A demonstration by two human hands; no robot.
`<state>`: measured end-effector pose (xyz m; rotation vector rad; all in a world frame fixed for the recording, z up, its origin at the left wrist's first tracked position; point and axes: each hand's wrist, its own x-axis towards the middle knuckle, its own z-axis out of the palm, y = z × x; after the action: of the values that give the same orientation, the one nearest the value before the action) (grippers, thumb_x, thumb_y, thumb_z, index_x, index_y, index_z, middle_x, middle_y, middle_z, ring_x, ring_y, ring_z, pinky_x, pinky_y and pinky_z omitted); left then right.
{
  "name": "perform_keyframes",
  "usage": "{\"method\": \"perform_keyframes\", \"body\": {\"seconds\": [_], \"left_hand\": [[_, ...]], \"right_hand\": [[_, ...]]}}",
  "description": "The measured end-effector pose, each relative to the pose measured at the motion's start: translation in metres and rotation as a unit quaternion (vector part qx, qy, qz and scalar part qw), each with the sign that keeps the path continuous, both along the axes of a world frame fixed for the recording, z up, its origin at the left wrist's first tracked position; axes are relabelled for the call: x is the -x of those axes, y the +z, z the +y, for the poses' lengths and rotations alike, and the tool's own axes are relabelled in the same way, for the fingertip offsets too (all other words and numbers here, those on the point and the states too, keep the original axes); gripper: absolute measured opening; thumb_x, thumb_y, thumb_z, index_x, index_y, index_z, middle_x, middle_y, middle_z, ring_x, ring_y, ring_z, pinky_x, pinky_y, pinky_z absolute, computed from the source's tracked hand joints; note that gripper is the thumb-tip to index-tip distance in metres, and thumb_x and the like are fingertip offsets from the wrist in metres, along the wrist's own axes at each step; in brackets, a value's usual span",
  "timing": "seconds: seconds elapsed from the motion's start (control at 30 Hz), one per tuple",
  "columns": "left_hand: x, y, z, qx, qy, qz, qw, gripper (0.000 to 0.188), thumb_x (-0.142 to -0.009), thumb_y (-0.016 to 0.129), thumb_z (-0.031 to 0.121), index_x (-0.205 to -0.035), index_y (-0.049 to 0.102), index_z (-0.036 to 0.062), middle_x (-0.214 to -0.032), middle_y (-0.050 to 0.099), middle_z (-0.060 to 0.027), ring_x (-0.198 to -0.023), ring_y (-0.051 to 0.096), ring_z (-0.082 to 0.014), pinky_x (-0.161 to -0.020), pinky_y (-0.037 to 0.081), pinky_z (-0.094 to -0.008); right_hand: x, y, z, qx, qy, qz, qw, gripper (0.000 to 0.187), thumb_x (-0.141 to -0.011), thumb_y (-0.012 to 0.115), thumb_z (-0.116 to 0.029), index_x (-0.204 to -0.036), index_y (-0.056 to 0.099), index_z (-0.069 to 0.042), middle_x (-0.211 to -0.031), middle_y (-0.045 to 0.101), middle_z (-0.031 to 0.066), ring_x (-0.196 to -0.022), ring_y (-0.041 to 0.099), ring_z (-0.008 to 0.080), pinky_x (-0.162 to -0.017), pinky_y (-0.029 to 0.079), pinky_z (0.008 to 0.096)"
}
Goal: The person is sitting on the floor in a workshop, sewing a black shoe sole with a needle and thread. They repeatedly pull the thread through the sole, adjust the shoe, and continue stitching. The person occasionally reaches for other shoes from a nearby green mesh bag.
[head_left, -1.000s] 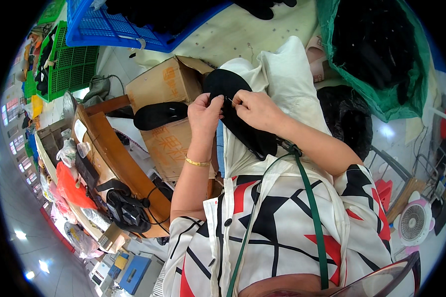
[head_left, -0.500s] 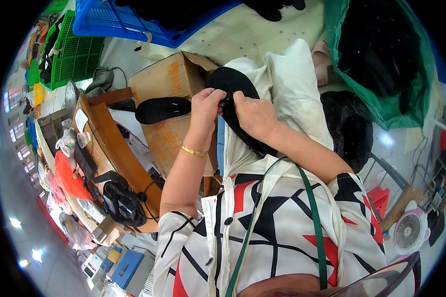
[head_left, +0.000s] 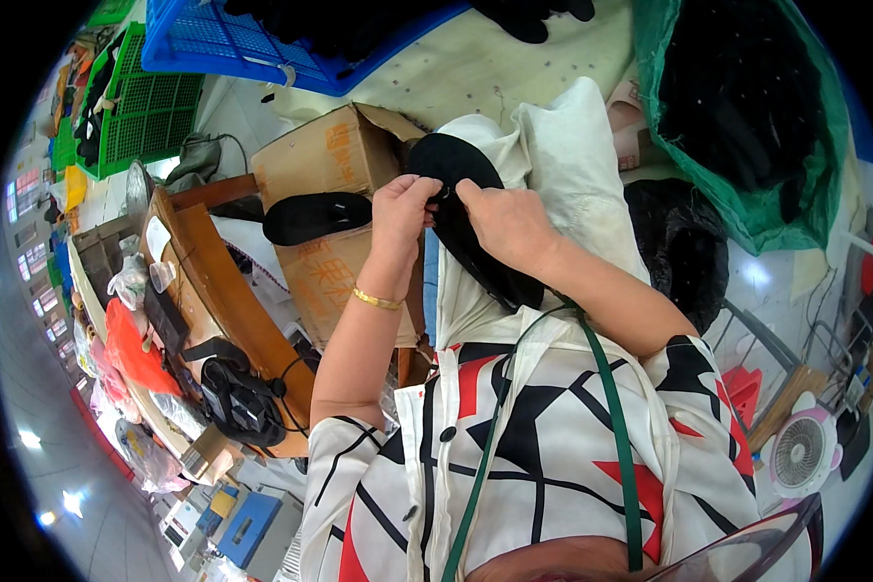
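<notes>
A black cloth shoe lies lengthwise over my lap, on the white cloth that covers my legs. My left hand is closed in a pinch at the shoe's left edge, near its middle. Close beside it, the thumb and bent fingers of my right hand grip the shoe too. A tiny pale spot shows between the fingertips; I cannot make out what it is. A second black shoe with a small white mark inside rests on a cardboard box to the left.
Ahead stands a blue plastic crate of black items. A green sack full of black pieces and a black plastic bag are at right. A wooden table holds bags on the left. A small fan stands low right.
Both hands stay at the same spot on the shoe. The shoe and the right hand have shifted very slightly; the right fingers sit a little differently.
</notes>
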<state>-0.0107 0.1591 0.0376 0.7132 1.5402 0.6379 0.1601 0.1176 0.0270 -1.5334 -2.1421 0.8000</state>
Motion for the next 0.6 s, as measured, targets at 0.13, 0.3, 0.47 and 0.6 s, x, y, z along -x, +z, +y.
{"method": "perform_keyframes", "body": {"seconds": [0.13,0.3,0.47,0.6], "left_hand": [[0.001,0.001,0.002,0.004,-0.016,0.013,1.000,0.012,-0.083,0.067,0.017,-0.076,0.068,0.0075,-0.066,0.058,0.0007,-0.054,0.052,-0.0079,-0.051,0.044,-0.0221],[0.004,-0.001,0.007,0.025,-0.023,-0.011,0.999,0.011,-0.083,0.067,0.017,-0.077,0.067,0.0075,-0.066,0.057,0.0012,-0.055,0.052,-0.0079,-0.051,0.043,-0.0225],[0.005,-0.004,0.005,0.024,-0.021,-0.024,0.999,0.011,-0.083,0.067,0.016,-0.074,0.065,0.0091,-0.067,0.058,0.0014,-0.056,0.051,-0.0075,-0.052,0.043,-0.0222],[-0.001,-0.002,-0.001,-0.007,0.011,-0.037,0.999,0.012,-0.083,0.069,0.015,-0.075,0.064,0.0093,-0.068,0.059,0.0017,-0.056,0.051,-0.0067,-0.053,0.043,-0.0218]], "right_hand": [[0.001,0.000,0.004,0.002,-0.009,0.020,1.000,0.009,-0.086,0.052,-0.009,-0.095,0.049,-0.006,-0.067,0.065,0.0146,-0.065,0.067,0.0345,-0.054,0.052,0.0469],[0.009,-0.010,-0.005,-0.057,-0.044,0.032,0.997,0.008,-0.086,0.053,-0.008,-0.093,0.049,-0.006,-0.066,0.064,0.0127,-0.062,0.066,0.0336,-0.052,0.051,0.0457],[0.008,-0.015,-0.004,-0.057,-0.041,0.045,0.996,0.008,-0.088,0.055,-0.010,-0.094,0.050,-0.006,-0.064,0.063,0.0129,-0.061,0.066,0.0334,-0.051,0.050,0.0460],[0.000,-0.008,0.005,-0.003,-0.018,0.063,0.998,0.009,-0.090,0.055,-0.012,-0.094,0.052,-0.005,-0.065,0.063,0.0174,-0.063,0.065,0.0371,-0.054,0.050,0.0492]]}}
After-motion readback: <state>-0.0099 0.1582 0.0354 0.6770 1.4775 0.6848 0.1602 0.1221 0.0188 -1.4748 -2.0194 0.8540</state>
